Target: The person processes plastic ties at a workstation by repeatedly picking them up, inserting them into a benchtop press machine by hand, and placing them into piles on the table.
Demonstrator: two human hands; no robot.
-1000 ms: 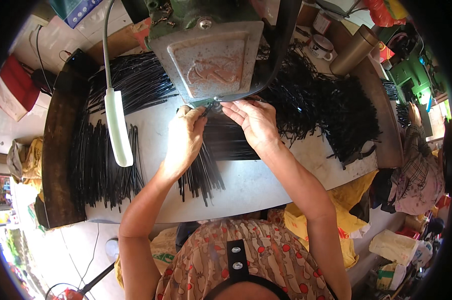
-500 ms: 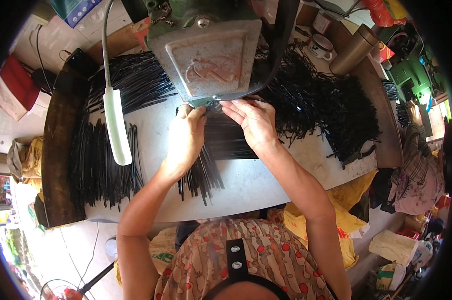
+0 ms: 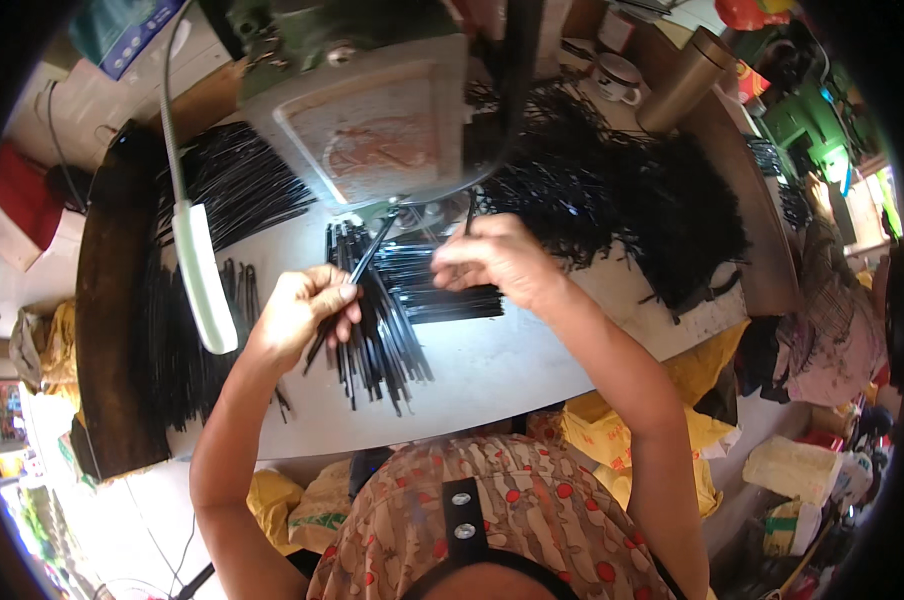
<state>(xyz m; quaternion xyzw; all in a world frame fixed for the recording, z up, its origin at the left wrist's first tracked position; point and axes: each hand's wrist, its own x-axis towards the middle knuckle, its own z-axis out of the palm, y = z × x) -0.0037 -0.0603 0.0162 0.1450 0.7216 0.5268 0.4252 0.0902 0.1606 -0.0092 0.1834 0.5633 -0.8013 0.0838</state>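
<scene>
My left hand [image 3: 307,310] pinches a long, thin black strip [image 3: 374,250]. It slants up toward the underside of a green machine with a worn metal cover plate [image 3: 367,135]. To the right, my right hand [image 3: 497,262] is slightly blurred, its fingers curled around the lower end of another black strip [image 3: 470,205] that stands up beside the machine. Below the machine lies a bundle of black strips [image 3: 377,350], fanned toward me. A second stack of strips [image 3: 442,290] lies crosswise next to it, under my right hand.
More black strips lie in rows [image 3: 187,350] at the left of the pale table [image 3: 472,370]. A tangled black heap [image 3: 652,200] covers the right side. A white lamp [image 3: 204,275] hangs at the left. A mug [image 3: 615,78] and a flask [image 3: 684,80] stand back right.
My left hand has moved down and left from the machine, drawing a black strip with it. My right hand has come away slightly downward. The view has shifted a little.
</scene>
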